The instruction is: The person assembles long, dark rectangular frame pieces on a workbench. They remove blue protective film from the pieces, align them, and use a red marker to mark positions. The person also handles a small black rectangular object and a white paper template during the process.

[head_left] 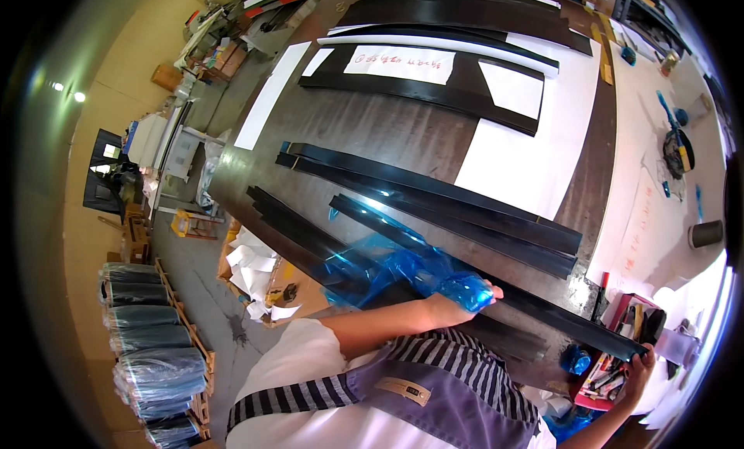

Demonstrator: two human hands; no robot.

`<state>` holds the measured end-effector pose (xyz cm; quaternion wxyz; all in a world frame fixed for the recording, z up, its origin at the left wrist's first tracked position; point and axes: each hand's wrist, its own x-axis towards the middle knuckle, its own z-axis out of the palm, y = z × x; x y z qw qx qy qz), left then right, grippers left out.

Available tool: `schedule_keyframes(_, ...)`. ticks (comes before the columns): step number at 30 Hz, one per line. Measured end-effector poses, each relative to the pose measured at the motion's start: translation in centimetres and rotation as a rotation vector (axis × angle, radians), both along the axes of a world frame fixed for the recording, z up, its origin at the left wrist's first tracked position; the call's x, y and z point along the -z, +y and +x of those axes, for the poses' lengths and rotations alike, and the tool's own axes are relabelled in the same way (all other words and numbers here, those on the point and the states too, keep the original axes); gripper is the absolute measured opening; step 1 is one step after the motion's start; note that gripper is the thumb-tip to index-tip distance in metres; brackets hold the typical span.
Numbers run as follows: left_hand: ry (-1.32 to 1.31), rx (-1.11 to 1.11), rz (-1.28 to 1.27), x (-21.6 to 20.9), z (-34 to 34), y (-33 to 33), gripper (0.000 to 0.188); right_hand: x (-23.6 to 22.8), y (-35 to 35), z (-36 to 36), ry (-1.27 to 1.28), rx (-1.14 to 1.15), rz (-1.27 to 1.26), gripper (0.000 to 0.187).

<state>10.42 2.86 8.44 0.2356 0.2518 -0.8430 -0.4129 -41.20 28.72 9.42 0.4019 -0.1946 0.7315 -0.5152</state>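
Observation:
My left hand (449, 312) is closed around a bunched sheet of clear blue plastic film (399, 269), which trails leftward over the dark strips. At the right, my right hand (638, 371) grips the end of a long narrow black strip (542, 306). That strip slants across the table's near side, passing behind the film, and its far end (349, 206) shows at the left. Nearer to me lie further dark strips (291, 222), partly covered by the film and my left forearm. Beyond the held strip rests a bundle of long black strips (434, 199).
Wide black panels (387, 92) and white paper (511, 166) lie farther back on the dark table (372, 127). A red box of tools (612, 364) and a crumpled blue film ball (576, 360) sit near my right hand. At the left stands a carton of paper scraps (298, 294).

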Motion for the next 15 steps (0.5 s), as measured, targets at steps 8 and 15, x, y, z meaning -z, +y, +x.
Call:
schedule_keyframes(8, -0.054, 0.080, 0.740, -6.1, 3.1, -1.9, 0.015, 3.4, -8.4, 11.7, -0.104, 0.015, 0.010, 0.045)
schedule_keyframes(15, -0.087, -0.201, 0.422, -11.5, 5.1, -2.8, 0.013, 11.7, -15.0, 20.0, -0.078, -0.103, 0.037, 0.036)
